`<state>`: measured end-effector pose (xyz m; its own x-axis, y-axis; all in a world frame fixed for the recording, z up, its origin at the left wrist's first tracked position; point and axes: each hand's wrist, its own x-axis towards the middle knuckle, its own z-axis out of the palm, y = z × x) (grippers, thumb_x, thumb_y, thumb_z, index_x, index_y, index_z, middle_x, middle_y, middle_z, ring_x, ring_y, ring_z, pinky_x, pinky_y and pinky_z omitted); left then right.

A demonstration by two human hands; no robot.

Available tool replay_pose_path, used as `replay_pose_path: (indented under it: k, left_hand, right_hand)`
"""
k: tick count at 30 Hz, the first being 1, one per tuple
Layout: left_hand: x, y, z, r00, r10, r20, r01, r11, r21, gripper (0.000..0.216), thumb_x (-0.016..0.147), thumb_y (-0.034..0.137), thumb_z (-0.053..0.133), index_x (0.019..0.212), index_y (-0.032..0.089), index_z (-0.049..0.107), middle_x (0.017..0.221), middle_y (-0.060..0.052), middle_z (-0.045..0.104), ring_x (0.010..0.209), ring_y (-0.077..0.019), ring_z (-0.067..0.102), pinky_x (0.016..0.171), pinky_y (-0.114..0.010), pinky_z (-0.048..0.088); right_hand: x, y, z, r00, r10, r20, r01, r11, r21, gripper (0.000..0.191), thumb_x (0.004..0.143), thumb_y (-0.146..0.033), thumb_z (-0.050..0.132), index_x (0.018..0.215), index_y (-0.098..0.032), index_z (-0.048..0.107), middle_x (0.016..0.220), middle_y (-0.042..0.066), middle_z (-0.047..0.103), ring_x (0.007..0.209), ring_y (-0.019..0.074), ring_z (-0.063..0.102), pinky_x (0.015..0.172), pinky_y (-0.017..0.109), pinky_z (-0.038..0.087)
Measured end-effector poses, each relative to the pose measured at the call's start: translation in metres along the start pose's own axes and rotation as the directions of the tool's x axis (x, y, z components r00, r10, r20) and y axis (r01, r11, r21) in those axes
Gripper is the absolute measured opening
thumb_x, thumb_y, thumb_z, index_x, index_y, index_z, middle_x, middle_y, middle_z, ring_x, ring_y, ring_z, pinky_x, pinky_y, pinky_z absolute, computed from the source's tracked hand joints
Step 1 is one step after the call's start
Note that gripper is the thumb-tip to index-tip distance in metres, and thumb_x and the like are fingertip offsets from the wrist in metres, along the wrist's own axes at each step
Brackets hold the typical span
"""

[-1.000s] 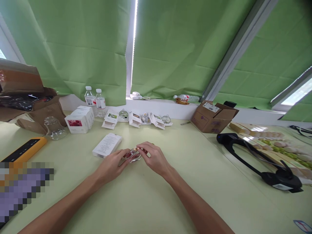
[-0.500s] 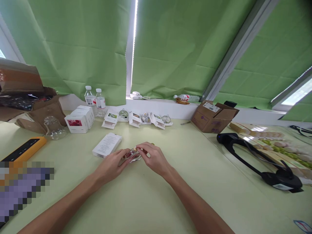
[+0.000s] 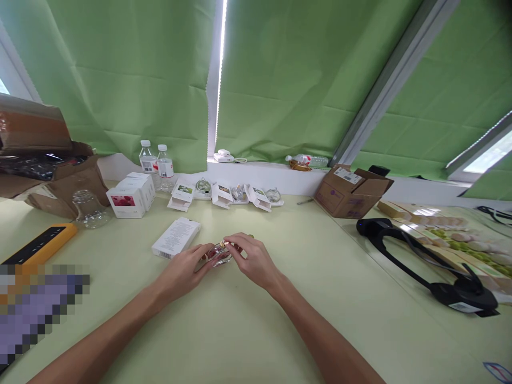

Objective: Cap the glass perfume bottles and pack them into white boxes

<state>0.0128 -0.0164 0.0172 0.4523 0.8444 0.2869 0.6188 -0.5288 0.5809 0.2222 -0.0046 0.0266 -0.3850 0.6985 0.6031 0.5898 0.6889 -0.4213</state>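
Observation:
Over the middle of the table, my left hand [image 3: 188, 268] is closed around the side of a small clear rounded container [image 3: 219, 257] with dark red contents. My right hand [image 3: 252, 260] pinches with thumb and forefinger at the gold-coloured piece [image 3: 223, 244] on its top; the fingers partly hide it. A small yellowish thing peeks out behind my right fingers, too covered to name. Just left of the hands lies a white printed carton [image 3: 176, 238], flat on the table.
Along the back stand opened white boxes [image 3: 221, 196] with clear round items beside them. To the left are stacked white boxes [image 3: 127, 205], water bottles [image 3: 165, 166], a clear jar [image 3: 88, 209] and an orange-black case [image 3: 52, 240]. At right are a cardboard box [image 3: 347, 194] and a black headset [image 3: 412, 261].
Almost nothing differs. Both hands keep the same hold on the clear container, and the whole view has shifted very slightly.

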Motion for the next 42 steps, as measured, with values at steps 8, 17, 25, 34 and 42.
replay_pose_path:
  k: [8,17,25,34,42]
  left_hand:
    - [0.0002,0.0019,-0.0008,1.0,0.001,0.002,-0.001,1.0,-0.001,0.029,0.095,0.045,0.039,0.113,0.03,0.055,0.096,-0.001,0.066,0.082,-0.0175,0.063,0.069,-0.028,0.048]
    - [0.0,0.0004,0.0001,1.0,-0.009,0.008,0.009,1.0,0.003,0.028,0.095,0.045,0.038,0.112,0.03,0.054,0.096,-0.001,0.066,0.082,-0.0182,0.063,0.07,-0.028,0.048]
    - [0.0008,-0.0005,0.0001,1.0,0.007,0.017,-0.006,1.0,-0.029,0.03,0.095,0.045,0.036,0.113,0.029,0.054,0.097,-0.003,0.066,0.081,-0.0189,0.063,0.071,-0.03,0.049]
    - [0.001,0.0002,-0.0001,1.0,0.002,0.017,-0.002,1.0,-0.012,0.03,0.095,0.045,0.037,0.114,0.029,0.054,0.098,-0.003,0.066,0.081,-0.0189,0.064,0.069,-0.029,0.049]
    - [0.001,-0.001,0.0001,1.0,0.007,0.009,-0.007,1.0,0.005,0.028,0.095,0.044,0.039,0.113,0.03,0.055,0.098,-0.001,0.066,0.081,-0.0178,0.065,0.069,-0.028,0.049]
  right_hand:
    - [-0.0011,0.001,0.0008,1.0,-0.004,0.008,0.004,1.0,0.004,0.021,0.096,-0.022,0.045,0.107,-0.022,0.063,0.096,0.005,0.069,0.076,0.0148,0.064,0.07,0.028,0.051]
    - [-0.0005,-0.0003,-0.0006,1.0,-0.009,0.005,0.009,1.0,-0.018,0.02,0.095,-0.021,0.046,0.107,-0.023,0.062,0.096,0.004,0.069,0.076,0.0142,0.064,0.069,0.026,0.051]
    - [-0.0005,-0.0007,-0.0009,1.0,-0.02,0.007,0.021,1.0,-0.016,0.022,0.096,-0.023,0.044,0.106,-0.022,0.063,0.096,0.006,0.069,0.077,0.0153,0.064,0.068,0.027,0.051]
    - [-0.0014,0.0,0.0005,1.0,-0.02,0.007,0.02,0.999,-0.027,0.021,0.096,-0.022,0.044,0.107,-0.022,0.063,0.097,0.006,0.069,0.079,0.0152,0.064,0.07,0.027,0.051]
    - [-0.0009,-0.0001,0.0002,0.999,-0.032,0.014,0.033,0.998,-0.062,0.022,0.096,-0.022,0.044,0.107,-0.023,0.063,0.096,0.006,0.069,0.079,0.0153,0.065,0.069,0.026,0.051]
